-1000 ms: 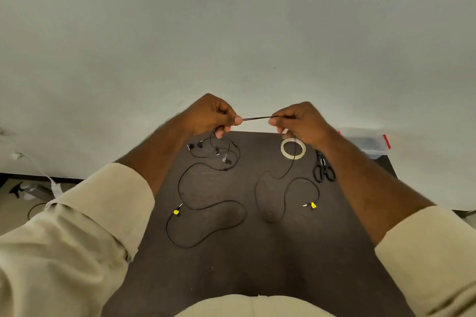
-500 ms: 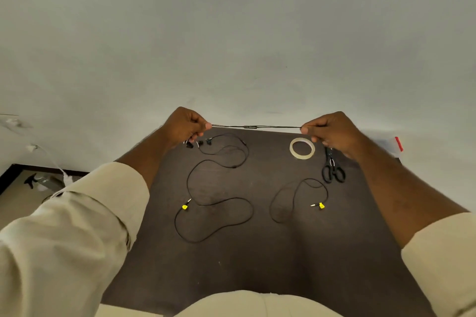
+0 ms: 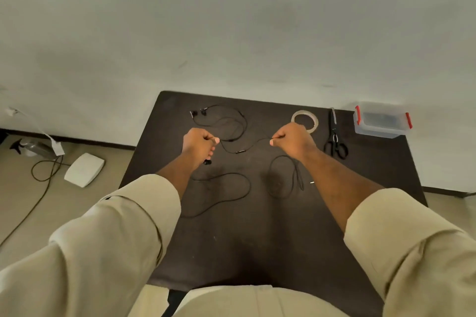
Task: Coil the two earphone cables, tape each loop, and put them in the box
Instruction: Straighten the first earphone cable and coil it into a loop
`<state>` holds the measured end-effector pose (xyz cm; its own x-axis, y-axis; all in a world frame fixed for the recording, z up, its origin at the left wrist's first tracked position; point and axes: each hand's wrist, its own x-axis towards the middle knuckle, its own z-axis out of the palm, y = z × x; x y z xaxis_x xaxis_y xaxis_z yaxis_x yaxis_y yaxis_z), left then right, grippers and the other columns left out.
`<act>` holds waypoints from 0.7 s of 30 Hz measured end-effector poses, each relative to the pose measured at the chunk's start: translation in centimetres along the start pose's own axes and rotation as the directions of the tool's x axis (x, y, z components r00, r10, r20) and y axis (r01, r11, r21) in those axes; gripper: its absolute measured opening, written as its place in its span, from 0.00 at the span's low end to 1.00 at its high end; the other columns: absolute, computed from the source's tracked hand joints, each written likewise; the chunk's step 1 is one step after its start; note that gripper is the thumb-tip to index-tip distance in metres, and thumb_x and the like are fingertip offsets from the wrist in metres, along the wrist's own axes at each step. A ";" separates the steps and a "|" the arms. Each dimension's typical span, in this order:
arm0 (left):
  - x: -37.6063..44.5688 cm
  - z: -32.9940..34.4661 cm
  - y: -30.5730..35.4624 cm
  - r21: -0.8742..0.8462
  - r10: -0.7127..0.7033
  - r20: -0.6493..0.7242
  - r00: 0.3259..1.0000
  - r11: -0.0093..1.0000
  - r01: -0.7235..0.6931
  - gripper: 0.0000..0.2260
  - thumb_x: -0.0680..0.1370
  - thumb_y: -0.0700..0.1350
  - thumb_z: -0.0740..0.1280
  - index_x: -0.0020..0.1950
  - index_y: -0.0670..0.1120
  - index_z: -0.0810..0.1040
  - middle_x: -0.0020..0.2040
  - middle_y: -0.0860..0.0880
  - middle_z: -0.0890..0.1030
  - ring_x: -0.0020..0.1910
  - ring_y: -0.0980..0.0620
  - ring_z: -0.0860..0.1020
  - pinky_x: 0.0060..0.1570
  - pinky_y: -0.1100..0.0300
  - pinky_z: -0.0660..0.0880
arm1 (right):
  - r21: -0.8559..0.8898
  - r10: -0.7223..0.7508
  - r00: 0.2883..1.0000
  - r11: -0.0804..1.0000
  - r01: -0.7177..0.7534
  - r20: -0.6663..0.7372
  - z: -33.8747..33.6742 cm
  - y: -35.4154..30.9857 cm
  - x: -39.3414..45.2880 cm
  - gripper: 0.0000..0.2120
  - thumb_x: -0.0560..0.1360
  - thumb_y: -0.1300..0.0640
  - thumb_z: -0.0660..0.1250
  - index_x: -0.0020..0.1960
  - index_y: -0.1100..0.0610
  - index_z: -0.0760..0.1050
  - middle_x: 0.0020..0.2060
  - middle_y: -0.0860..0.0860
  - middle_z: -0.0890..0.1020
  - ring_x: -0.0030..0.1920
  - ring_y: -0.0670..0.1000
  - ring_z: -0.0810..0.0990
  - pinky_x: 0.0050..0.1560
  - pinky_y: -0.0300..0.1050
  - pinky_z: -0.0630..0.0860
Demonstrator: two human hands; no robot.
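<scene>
Holding a thin black earphone cable (image 3: 253,145) stretched between them, the left hand (image 3: 199,145) and the right hand (image 3: 293,140) hover above the dark brown desk (image 3: 257,239), each with its fingers curled into a fist and pinching the wire at the thumb; the span sags in the middle, and a small dark earbud (image 3: 207,162) pokes out below the left fist. The rest of this cable lies in loose loops on the desk under the right wrist, its plug end pale and too small to make out well. The second black earphone cable (image 3: 226,188) sprawls across the desk's middle and far left, its strands running close to the held span, so I judge the main danger to be the two wires catching one another as coiling begins, dragging the idle one along or knotting both. Pulling too hard could also strain the thin wire at the inline piece. The trailing loops might snag on the black-handled scissors (image 3: 334,136) or the pale ring of tape (image 3: 305,121) just beyond the right hand. The clear plastic box with red clips (image 3: 381,123) sits at the far right corner, apparently lidded, well apart from both cables; nothing is coiled or taped yet.
</scene>
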<state>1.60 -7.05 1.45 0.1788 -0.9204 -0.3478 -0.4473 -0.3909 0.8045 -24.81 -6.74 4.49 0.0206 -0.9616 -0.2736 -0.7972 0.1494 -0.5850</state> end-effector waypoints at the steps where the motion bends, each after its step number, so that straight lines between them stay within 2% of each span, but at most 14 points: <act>1: 0.3 0.3 -0.5 0.002 -0.014 0.010 1.000 1.000 0.014 0.08 0.75 0.40 0.71 0.37 0.42 0.80 0.31 0.45 0.80 0.26 0.54 0.76 0.27 0.61 0.76 | -0.002 0.018 1.000 1.000 -0.018 0.018 0.7 -0.1 0.6 0.05 0.71 0.53 0.74 0.43 0.54 0.85 0.38 0.48 0.85 0.41 0.49 0.82 0.41 0.41 0.75; 4: 1.1 1.2 -2.3 0.040 -0.077 0.020 0.997 0.996 0.076 0.07 0.75 0.38 0.71 0.37 0.43 0.80 0.35 0.43 0.82 0.29 0.51 0.77 0.34 0.57 0.79 | 0.062 0.086 0.994 0.994 -0.090 0.070 2.8 -0.3 1.7 0.06 0.71 0.53 0.74 0.40 0.56 0.84 0.37 0.52 0.84 0.39 0.52 0.82 0.44 0.46 0.79; 7: 1.7 1.6 -3.6 0.156 -0.107 0.021 0.994 0.982 0.102 0.01 0.75 0.41 0.72 0.43 0.45 0.82 0.41 0.44 0.83 0.36 0.49 0.80 0.40 0.58 0.79 | 0.188 0.126 0.986 0.971 -0.145 0.111 4.6 -0.5 1.8 0.07 0.73 0.57 0.73 0.39 0.61 0.82 0.37 0.57 0.84 0.36 0.51 0.79 0.41 0.46 0.78; 10: 2.1 1.7 -3.8 0.314 -0.146 0.046 0.988 0.941 0.124 0.15 0.77 0.44 0.69 0.62 0.41 0.78 0.56 0.41 0.81 0.52 0.42 0.80 0.53 0.51 0.78 | 0.243 0.117 0.985 0.959 -0.145 0.128 4.8 0.1 1.5 0.05 0.74 0.60 0.72 0.44 0.62 0.83 0.39 0.56 0.85 0.38 0.51 0.81 0.37 0.43 0.78; 12: 2.2 2.2 -3.0 0.413 -0.118 0.026 0.993 0.905 0.097 0.19 0.77 0.44 0.67 0.66 0.40 0.73 0.63 0.39 0.77 0.59 0.39 0.76 0.57 0.49 0.76 | 0.246 0.133 0.984 0.956 -0.158 0.115 3.9 1.5 1.5 0.03 0.74 0.59 0.72 0.44 0.59 0.83 0.38 0.53 0.84 0.35 0.48 0.80 0.32 0.38 0.76; 15: 1.8 4.7 -1.1 0.573 0.029 0.147 0.989 0.813 -0.109 0.27 0.76 0.39 0.63 0.74 0.43 0.63 0.74 0.39 0.64 0.74 0.40 0.59 0.70 0.48 0.62 | 0.191 0.177 0.983 0.964 -0.184 0.050 1.9 4.9 1.0 0.06 0.72 0.62 0.71 0.38 0.55 0.82 0.31 0.46 0.81 0.30 0.43 0.76 0.32 0.34 0.71; 16: 1.5 5.8 -0.3 0.591 0.094 0.197 0.976 0.783 -0.195 0.30 0.75 0.37 0.62 0.77 0.43 0.59 0.76 0.39 0.60 0.76 0.41 0.53 0.73 0.48 0.57 | 0.169 0.213 0.977 0.962 -0.213 0.018 1.3 6.4 0.7 0.07 0.72 0.63 0.70 0.37 0.55 0.82 0.30 0.46 0.80 0.30 0.43 0.75 0.33 0.35 0.72; 19: 0.1 9.9 2.0 0.597 0.277 0.316 0.908 0.685 -0.417 0.32 0.73 0.35 0.60 0.77 0.43 0.57 0.78 0.42 0.57 0.77 0.42 0.50 0.75 0.50 0.52 | 0.129 0.371 0.926 0.923 -0.362 -0.063 0.1 11.1 -0.4 0.05 0.72 0.62 0.70 0.38 0.56 0.81 0.38 0.55 0.84 0.37 0.53 0.79 0.43 0.47 0.79; 21: -1.0 12.8 3.0 0.594 0.318 0.405 0.857 0.621 -0.511 0.31 0.74 0.35 0.60 0.77 0.43 0.58 0.78 0.43 0.57 0.78 0.44 0.51 0.76 0.51 0.50 | 0.077 0.474 0.875 0.880 -0.469 -0.097 -0.2 13.7 -1.4 0.03 0.73 0.58 0.71 0.41 0.55 0.80 0.44 0.57 0.83 0.44 0.58 0.81 0.47 0.49 0.79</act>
<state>-11.10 -7.18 -1.93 -0.3443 -0.9083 -0.2375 -0.8896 0.2347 0.3918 -35.90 -3.35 -2.99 -0.4184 -0.7929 -0.4430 -0.6649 0.5997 -0.4454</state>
